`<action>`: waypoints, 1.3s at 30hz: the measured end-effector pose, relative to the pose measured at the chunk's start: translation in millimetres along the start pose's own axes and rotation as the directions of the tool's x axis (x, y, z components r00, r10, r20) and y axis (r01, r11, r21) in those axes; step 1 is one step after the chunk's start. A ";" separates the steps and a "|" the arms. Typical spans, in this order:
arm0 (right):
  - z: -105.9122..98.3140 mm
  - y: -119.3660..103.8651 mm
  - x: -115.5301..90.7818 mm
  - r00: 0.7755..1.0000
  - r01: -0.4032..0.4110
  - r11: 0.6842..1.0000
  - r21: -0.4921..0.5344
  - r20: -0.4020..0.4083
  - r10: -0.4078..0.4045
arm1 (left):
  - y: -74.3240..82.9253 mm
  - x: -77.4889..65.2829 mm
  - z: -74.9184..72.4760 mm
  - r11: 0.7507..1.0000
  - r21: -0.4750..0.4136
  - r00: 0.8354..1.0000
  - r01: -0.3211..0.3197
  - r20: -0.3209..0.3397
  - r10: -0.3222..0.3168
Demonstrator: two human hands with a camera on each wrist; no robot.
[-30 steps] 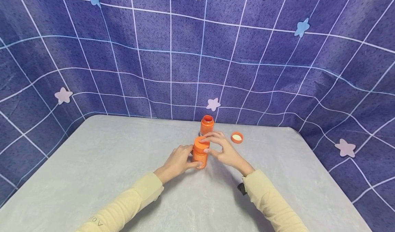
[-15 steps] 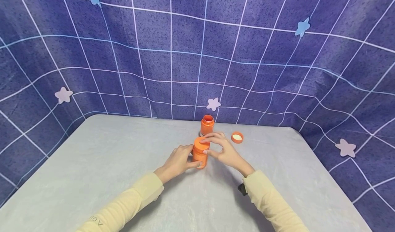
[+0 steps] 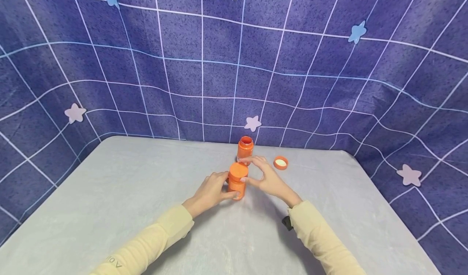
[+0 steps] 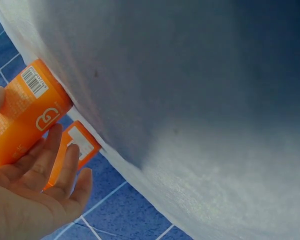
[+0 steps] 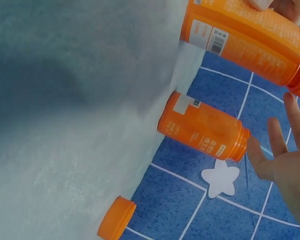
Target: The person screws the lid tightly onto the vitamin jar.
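Note:
An orange pill bottle point(image 3: 237, 189) stands upright on the table with its orange cap point(image 3: 239, 171) on. My left hand point(image 3: 209, 190) grips the bottle's body from the left, thumb across the front. From the right, my right hand point(image 3: 269, 181) holds the cap between thumb at the near side and index finger at the far side. Printed text and a barcode show on the gripped bottle point(image 5: 245, 42) in the right wrist view. Just behind it, a second orange bottle point(image 3: 244, 150) stands uncapped, its mouth facing up.
A loose orange cap point(image 3: 280, 163) with a pale lining lies inside-up on the grey table point(image 3: 153, 165), right of the uncapped bottle. Beyond the table's back edge hangs a blue curtain point(image 3: 183, 76) with white lines and stars.
The right index finger has shifted from over the cap's top to its far edge, so more of the top shows. The left hand and both bottles have stayed in place.

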State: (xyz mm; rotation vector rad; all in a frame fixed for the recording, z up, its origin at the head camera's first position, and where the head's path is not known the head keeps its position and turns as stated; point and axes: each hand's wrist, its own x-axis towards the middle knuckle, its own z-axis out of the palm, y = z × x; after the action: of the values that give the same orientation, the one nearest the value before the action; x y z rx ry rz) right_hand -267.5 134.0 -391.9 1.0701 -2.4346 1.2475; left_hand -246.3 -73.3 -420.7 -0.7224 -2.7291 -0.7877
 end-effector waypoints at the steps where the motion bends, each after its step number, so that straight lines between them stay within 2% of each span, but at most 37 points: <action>1: -0.8 0.2 -0.1 1.000 -0.001 1.000 0.003 0.012 0.001 | -0.1 -0.1 0.1 1.000 0.000 1.000 0.001 0.000 -0.001; 7: -4.2 -0.4 -1.5 0.997 -0.021 0.999 0.050 0.069 0.018 | -0.1 -0.1 0.4 1.000 -0.022 1.000 0.004 0.003 -0.004; 11: -4.2 0.3 -2.1 0.997 -0.024 0.998 0.051 0.069 0.020 | -0.1 0.2 0.9 0.999 -0.035 1.000 0.007 0.011 -0.007; 14: -2.7 0.4 -2.8 0.998 -0.040 0.998 0.047 0.044 0.038 | -0.1 0.1 1.2 0.999 -0.035 1.000 0.010 0.014 -0.009; 22: 5.9 -0.9 -3.9 0.992 -0.083 0.996 0.034 -0.088 0.086 | -0.4 0.3 2.1 1.000 -0.030 1.000 0.005 0.004 -0.005; 26: 8.0 -0.9 -3.6 0.989 -0.096 0.995 0.035 -0.106 0.100 | -0.8 0.4 2.2 1.000 -0.027 1.000 0.002 0.002 -0.002; 31: 5.2 -0.8 -2.8 0.994 -0.089 0.995 0.036 -0.067 0.091 | -0.5 0.0 1.6 0.999 -0.040 1.000 0.004 0.007 -0.004; 39: -3.0 1.0 -2.2 0.998 -0.040 0.997 0.062 0.059 0.036 | -0.4 0.5 1.3 0.999 -0.050 1.000 0.002 0.011 -0.001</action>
State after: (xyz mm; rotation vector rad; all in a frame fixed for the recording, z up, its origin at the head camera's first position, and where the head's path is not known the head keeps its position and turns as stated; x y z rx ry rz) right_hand -267.0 137.8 -391.7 1.0957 -2.4848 1.3319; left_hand -247.0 -72.7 -421.8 -0.7371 -2.7291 -0.8578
